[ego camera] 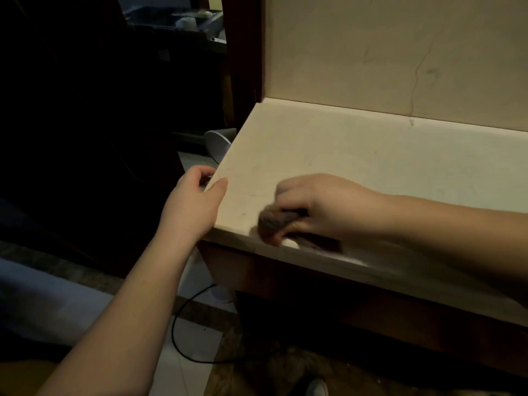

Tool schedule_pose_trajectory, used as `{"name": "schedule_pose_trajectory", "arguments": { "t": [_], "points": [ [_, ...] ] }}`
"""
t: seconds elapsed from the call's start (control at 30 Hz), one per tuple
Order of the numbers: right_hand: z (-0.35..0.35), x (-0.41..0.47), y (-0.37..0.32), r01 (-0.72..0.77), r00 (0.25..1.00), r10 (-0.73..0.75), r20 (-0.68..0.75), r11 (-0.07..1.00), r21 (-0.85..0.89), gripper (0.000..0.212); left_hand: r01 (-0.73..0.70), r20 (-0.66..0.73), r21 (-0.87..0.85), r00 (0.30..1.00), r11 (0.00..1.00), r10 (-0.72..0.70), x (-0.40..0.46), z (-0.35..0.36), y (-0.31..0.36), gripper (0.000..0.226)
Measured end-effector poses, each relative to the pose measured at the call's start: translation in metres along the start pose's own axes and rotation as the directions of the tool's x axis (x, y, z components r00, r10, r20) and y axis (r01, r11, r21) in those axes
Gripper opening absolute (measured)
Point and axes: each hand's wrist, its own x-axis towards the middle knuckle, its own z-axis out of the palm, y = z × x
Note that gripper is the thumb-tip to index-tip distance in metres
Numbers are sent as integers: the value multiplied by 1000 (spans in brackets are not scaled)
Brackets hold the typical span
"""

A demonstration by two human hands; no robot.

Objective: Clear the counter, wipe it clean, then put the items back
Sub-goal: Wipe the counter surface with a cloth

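On smooth counter (357,155), seemingly fuzzy cloth (274,221).

Looks like a room in someone's home, pretty dim. There's a pale stone counter (357,155) sitting on a dark wooden cabinet (314,304), with a matching cream wall panel (385,52) behind it. Tiled floor (183,375) with a darker border strip, and a black cable (183,318) trailing across it. A white fan-like appliance (218,145) stands beside the counter's end. Through a dark doorway (174,21) you can just make out another room with cluttered surfaces.
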Motion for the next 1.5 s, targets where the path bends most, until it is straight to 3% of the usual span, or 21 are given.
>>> {"name": "schedule_pose_trajectory", "arguments": {
  "t": [0.17,0.37,0.53,0.67,0.77,0.9,1.17,1.3,1.4,1.5],
  "points": [
    [-10,-30,2,29,998,-28,57,1000,-5,27,16,-6,32,1000,999,-16,1,1,2,35],
    [-1,23,7,-90,996,88,-23,992,-87,21,4,2,21,1000,1000,-4,1,0,1,35],
    [-6,-32,-3,-20,1000,20,-7,999,-46,20,1,-10,34,1000,999,-1,0,0,2,36],
    [-11,-67,-5,8,999,-1,46,989,-149,16,0,-18,46,1000,999,0,0,1,3,37],
    [-13,-48,-1,-36,999,38,21,995,-88,16,-3,-31,54,1000,999,4,-2,1,5,37],
    [-13,-15,16,-175,984,166,-69,970,-168,20,-18,-34,85,999,996,20,-3,-1,8,37],
    [-13,-52,-13,-2,999,8,35,985,-173,28,-71,-85,327,991,942,104,-7,-3,14,40],
    [-27,-8,29,-238,970,244,5,949,-207,23,-128,-111,421,975,898,191,-13,-4,33,41],
    [-41,25,85,-458,888,453,-82,849,-265,22,-203,-48,399,969,894,241,-15,4,51,38],
    [-43,29,91,-475,880,465,-101,846,-242,23,-270,45,389,961,881,274,-17,19,63,34]
  ]
}}
